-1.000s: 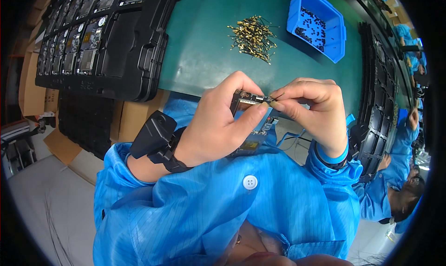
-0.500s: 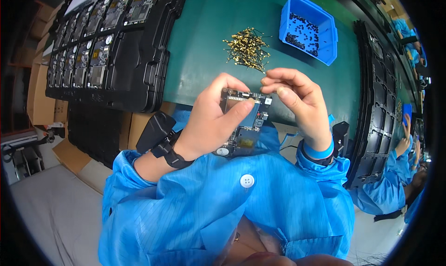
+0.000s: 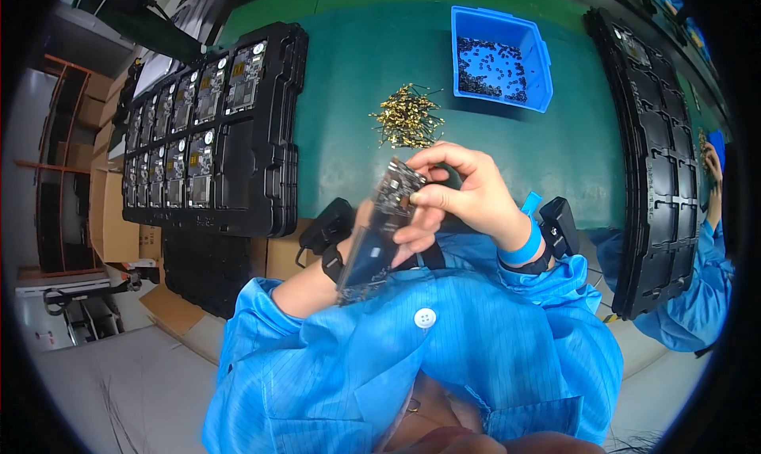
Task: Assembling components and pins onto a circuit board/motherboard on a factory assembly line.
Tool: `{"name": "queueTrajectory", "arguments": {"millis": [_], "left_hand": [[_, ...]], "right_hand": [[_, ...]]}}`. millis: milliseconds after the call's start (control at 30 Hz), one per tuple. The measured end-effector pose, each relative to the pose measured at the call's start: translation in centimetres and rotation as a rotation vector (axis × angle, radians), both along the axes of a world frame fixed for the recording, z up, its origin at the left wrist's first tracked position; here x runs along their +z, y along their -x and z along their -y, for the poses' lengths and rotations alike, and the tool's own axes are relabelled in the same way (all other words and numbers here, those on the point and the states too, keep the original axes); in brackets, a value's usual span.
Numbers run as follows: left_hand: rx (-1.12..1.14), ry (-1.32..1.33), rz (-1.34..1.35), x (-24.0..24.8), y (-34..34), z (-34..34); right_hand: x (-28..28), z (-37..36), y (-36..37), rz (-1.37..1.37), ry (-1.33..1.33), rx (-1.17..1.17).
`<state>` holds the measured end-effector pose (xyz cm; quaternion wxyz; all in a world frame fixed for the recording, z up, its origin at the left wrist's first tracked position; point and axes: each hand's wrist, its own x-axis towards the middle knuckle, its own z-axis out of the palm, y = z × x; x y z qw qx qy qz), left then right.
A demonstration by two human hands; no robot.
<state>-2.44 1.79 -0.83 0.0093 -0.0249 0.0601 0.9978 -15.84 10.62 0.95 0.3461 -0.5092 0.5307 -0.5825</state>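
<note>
My right hand [image 3: 468, 186] is pinched together on the circuit board [image 3: 379, 236], thumb on the face toward me at its far right corner and forefinger behind the edge. My left hand [image 3: 420, 234] is mostly hidden behind the board; its bent fingers show at the right edge, and I cannot tell whether they clamp it or only support it. The board is in front of my chest, tilted, with its far end leaning right and its near end down to the left by my jacket [image 3: 333, 359]; its near part is blurred.

Beyond the far end lies a loose pile of gold-tipped cables [image 3: 407, 120], near my right fingertips. Green table [image 3: 337, 157] runs from that pile left to the black tray [image 3: 283, 129], where boards stand in two rows, and right to the second black tray [image 3: 667, 157]. The blue bin [image 3: 540, 72], with small black pieces inside, sits farther off to the right of the pile. At the far right edge of the view is another person's hand [image 3: 713, 169].

Half a second ago my left thumb lay across the board and my right hand was off it, fingertips by the cables. Now the right has hold of the board, which is turned to a mostly dark, flat face.
</note>
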Motion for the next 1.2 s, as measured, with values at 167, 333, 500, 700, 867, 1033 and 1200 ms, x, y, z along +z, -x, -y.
{"name": "queueTrajectory", "arguments": {"millis": [167, 333, 500, 700, 867, 1033, 1200], "left_hand": [[-0.006, 0.188, 0.022, 0.7, -0.3, 0.2], [0.196, 1.072, 0.168, 3.8, -2.2, 1.8], [0.042, 1.398, 0.367, 4.5, -1.5, 1.3], [0.075, 1.516, 0.268, 5.4, -2.1, 1.9], [-0.031, 1.652, 0.158, 5.6, -1.7, 1.9], [0.030, 1.654, 0.155, 4.9, -1.8, 1.7], [0.029, 1.697, 0.195, 5.6, -1.5, 1.6]], "right_hand": [[1.1, -0.8, 0.1, 0.362, -0.151, 0.066], [0.9, -1.9, 1.0, -0.066, -0.097, -0.194], [0.1, -1.2, -1.9, 0.227, -0.114, -0.219], [0.2, -1.8, -0.2, 0.761, -0.185, 0.141], [-0.1, -1.8, -0.3, 1.040, -0.209, 0.296], [0.3, -2.3, -0.2, 0.963, -0.224, 0.272], [0.6, -2.0, 0.2, 0.903, -0.254, 0.305]]}}
